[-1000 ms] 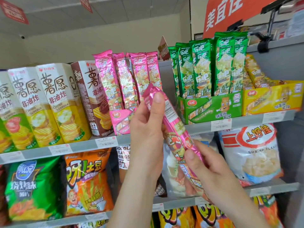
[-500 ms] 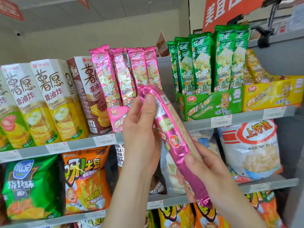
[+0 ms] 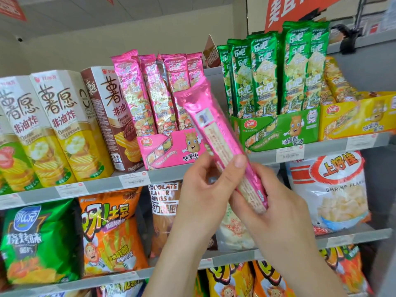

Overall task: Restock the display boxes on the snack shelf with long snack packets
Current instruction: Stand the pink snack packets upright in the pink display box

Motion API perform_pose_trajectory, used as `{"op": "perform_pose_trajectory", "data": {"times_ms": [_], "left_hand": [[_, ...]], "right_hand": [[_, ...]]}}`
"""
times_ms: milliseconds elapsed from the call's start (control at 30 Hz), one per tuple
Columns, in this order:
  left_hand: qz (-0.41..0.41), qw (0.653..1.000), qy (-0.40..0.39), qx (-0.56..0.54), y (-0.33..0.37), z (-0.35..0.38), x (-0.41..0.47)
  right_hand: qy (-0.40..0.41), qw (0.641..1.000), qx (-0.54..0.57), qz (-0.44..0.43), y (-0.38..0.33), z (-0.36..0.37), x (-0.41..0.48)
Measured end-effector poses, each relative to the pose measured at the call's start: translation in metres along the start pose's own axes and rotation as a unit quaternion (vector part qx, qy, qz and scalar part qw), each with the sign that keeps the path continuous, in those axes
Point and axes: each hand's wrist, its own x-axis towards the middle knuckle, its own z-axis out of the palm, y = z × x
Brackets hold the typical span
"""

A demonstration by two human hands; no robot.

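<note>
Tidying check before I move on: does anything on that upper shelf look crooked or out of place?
The pink packets in the pink display box lean left, unlike the upright green packets beside them. The yellow packets sit tilted and low in the yellow box. Nothing looks torn or spilled.

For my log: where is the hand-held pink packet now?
Head view, centre: pink packet slants in front of the pink box, lower end held by left hand and right hand.

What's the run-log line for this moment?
left hand: grips pink packet | right hand: grips packet bottom | pink display box: packet not yet inside
</note>
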Motion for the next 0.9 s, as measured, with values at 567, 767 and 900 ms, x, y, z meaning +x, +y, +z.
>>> {"op": "perform_pose_trajectory", "data": {"times_ms": [567,767,900], "left_hand": [[-0.047,0.981,0.052,-0.183,0.007,-0.012,0.012],[-0.013,0.987,0.091,-0.129,0.014,-0.015,0.018],[0.009,0.978,0.116,-0.172,0.020,-0.018,0.023]], "right_hand": [[-0.033,0.995,0.091,-0.010,0.008,0.009,-0.015],[0.014,1.000,0.006,-0.020,0.005,0.018,-0.024],[-0.098,0.975,0.195,0.031,0.008,0.017,-0.023]]}}
